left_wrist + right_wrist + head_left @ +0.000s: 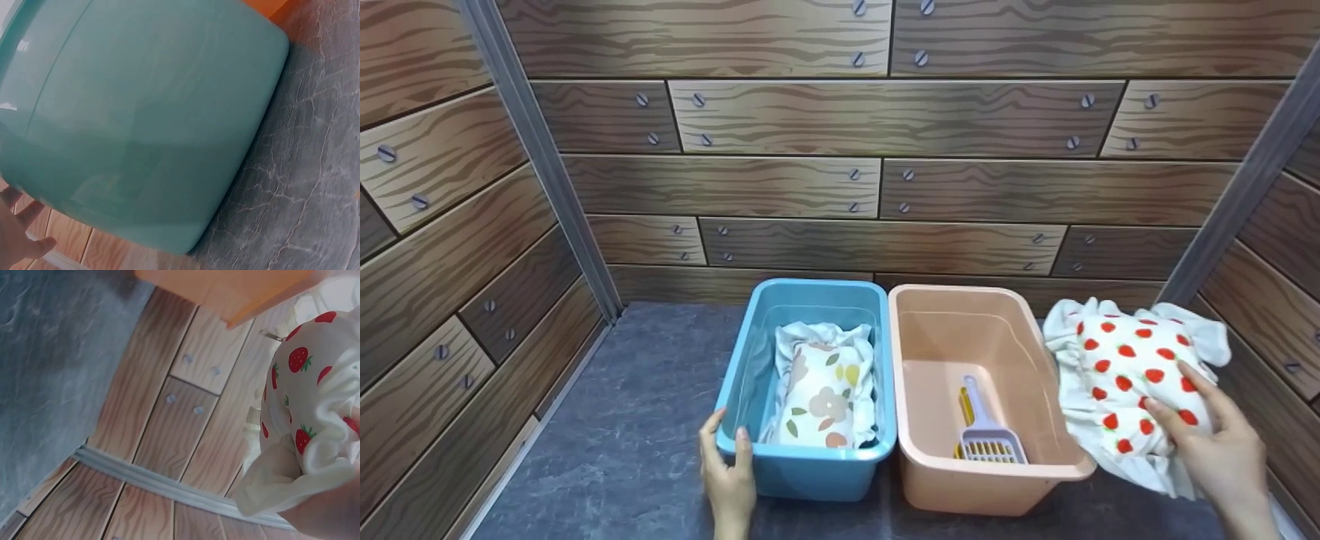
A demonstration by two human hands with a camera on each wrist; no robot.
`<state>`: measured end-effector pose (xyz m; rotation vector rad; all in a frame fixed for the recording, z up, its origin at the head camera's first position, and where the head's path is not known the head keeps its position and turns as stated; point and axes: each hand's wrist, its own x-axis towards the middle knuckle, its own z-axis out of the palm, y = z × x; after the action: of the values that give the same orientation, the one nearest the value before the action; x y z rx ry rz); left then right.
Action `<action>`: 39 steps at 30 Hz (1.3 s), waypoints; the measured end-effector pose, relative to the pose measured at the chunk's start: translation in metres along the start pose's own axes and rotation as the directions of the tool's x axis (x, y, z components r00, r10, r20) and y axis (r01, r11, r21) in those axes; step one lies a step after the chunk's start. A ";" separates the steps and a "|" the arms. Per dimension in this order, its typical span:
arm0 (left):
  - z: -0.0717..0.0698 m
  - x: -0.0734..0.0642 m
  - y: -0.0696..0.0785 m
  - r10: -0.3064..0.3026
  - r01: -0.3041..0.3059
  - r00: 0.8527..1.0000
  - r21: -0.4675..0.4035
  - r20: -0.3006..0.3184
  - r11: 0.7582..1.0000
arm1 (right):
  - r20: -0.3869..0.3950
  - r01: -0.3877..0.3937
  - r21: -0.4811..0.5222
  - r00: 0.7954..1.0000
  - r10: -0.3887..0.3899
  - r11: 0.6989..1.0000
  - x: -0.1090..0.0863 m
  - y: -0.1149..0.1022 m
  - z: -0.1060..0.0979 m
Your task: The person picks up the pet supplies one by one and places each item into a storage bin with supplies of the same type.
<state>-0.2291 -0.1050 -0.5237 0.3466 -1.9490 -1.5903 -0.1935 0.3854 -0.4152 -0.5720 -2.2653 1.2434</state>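
Note:
At the near left corner of a blue plastic bin (pixel 810 472), my left hand (pixel 729 472) holds the rim, thumb on the front and fingers on the left side. In the left wrist view that hand (pixel 19 233) shows at the bin's edge (pixel 140 124). Inside lies a small ruffled pillow (pixel 825 401) with flowers and leaves. My right hand (pixel 1222 439) grips a white ruffled pillow with red strawberries (pixel 1132 375) by its right side, raised beside the peach bin. The right wrist view shows this strawberry pillow (pixel 287 399) bulging, its frill folded near the hand.
A peach plastic bin (pixel 960 491) stands against the blue bin's right side. In it lie a lavender slotted litter scoop (pixel 981 424) and a yellow one (pixel 964 405) partly beneath. Wood-patterned walls (pixel 885 187) enclose the dark grey marbled surface (pixel 652 420) at back and sides.

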 end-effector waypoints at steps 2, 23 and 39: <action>0.001 0.000 -0.001 0.009 -0.009 1.000 -0.006 -0.005 1.000 | 0.015 0.006 0.001 1.000 -0.006 1.000 -0.004 -0.004 0.002; 0.001 0.000 0.000 -0.007 0.007 1.000 0.043 -0.004 0.999 | 0.108 0.089 0.068 0.990 -0.096 0.994 -0.041 -0.043 0.037; 0.002 0.000 -0.002 0.015 -0.015 1.000 0.009 -0.009 1.000 | 0.188 0.143 0.214 0.965 -0.184 0.966 -0.066 -0.069 0.073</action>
<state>-0.2301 -0.1042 -0.5262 0.3417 -1.9478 -1.5692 -0.1937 0.2657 -0.4043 -0.1832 -2.2633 1.4798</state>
